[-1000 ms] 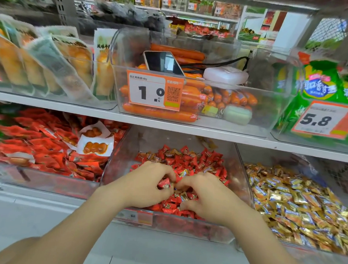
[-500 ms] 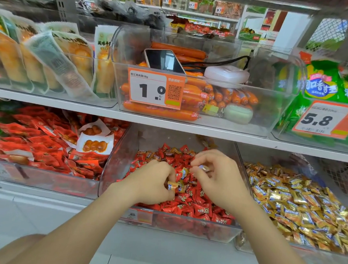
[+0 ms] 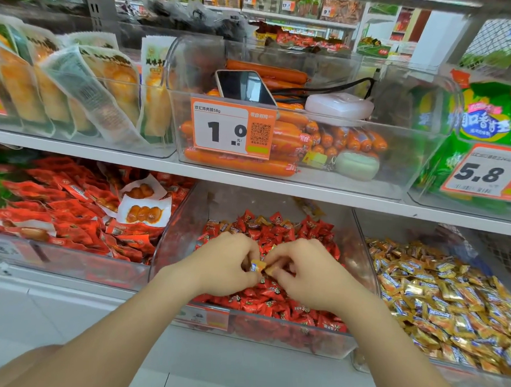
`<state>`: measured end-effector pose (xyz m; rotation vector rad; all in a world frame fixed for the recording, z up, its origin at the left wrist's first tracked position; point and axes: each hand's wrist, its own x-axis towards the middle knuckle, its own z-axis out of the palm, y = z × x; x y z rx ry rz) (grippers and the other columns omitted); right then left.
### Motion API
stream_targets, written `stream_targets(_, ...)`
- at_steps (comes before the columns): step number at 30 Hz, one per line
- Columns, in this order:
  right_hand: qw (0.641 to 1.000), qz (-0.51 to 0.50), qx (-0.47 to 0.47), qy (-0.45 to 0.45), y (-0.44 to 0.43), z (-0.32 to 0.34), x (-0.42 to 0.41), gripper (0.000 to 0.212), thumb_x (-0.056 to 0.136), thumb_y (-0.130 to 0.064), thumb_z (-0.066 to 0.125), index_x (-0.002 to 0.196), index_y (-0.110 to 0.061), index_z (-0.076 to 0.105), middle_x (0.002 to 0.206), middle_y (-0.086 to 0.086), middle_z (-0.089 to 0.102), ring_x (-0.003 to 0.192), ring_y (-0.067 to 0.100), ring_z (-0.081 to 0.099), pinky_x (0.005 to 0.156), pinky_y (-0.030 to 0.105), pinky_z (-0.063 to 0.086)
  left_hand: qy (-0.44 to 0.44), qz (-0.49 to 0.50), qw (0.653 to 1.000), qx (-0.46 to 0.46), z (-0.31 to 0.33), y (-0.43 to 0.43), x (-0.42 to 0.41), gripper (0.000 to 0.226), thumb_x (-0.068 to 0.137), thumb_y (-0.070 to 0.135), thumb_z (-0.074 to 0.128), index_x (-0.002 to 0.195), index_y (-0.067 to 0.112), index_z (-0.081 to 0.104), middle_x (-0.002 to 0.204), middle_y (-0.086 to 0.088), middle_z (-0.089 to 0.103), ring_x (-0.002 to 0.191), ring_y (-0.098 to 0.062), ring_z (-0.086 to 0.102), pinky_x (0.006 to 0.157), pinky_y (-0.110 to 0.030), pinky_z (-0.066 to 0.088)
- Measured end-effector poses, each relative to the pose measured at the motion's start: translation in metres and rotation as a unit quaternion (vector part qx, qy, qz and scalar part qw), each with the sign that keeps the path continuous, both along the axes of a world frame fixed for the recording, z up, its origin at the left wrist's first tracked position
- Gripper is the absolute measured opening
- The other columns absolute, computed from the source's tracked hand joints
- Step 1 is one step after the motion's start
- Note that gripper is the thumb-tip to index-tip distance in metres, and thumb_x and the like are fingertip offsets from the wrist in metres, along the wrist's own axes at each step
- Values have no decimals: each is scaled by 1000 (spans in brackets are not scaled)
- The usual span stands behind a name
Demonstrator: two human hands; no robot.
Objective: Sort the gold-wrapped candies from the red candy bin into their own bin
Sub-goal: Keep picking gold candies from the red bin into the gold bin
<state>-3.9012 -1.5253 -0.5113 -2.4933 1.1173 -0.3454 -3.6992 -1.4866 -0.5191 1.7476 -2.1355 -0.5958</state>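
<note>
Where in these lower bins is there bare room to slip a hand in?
Bare floor shows at the back of the red candy bin, behind the red pile. The gold candy bin has a thin bare strip along its back. The red bin's front is crowded: the left hand and right hand meet there, pinching gold candies.

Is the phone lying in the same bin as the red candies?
No, the phone leans on the sausages in the clear bin on the upper shelf, above the red candy bin.
</note>
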Motion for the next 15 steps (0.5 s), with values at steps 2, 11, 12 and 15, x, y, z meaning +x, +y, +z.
stream_targets(2,996,-49,20,-70,0,9,-5,29,97,-10,53,97,-27,76,51,-8,57,45,7,48,51,16,40,16,18,1000,6,3,-1,1,16,90,32,65,80,19,60,68,0,66,64,-13,57,59,-34,44)
stream_targets(11,987,-99,-6,-130,-15,11,-13,38,107,-7,44,133,-20,68,94,-9,74,47,5,53,48,16,41,-44,19,999,20,-8,-17,5,22,107,17,49,90,14,64,87,-2,68,81,-22,65,74,-40,54)
stream_targets(12,987,-100,-8,-129,-16,10,-11,40,105,-5,43,131,-21,69,92,-9,74,48,4,55,50,14,41,-54,6,998,30,-7,-18,6,26,102,3,48,95,20,68,94,1,66,87,-17,64,75,-34,54)
stream_targets(15,985,-141,-8,-102,-20,8,1,35,99,-15,45,106,-30,76,67,-6,69,56,3,60,61,28,49,-57,-19,998,27,-4,-19,4,41,96,-4,46,104,23,76,107,3,61,92,-9,60,84,-31,53)
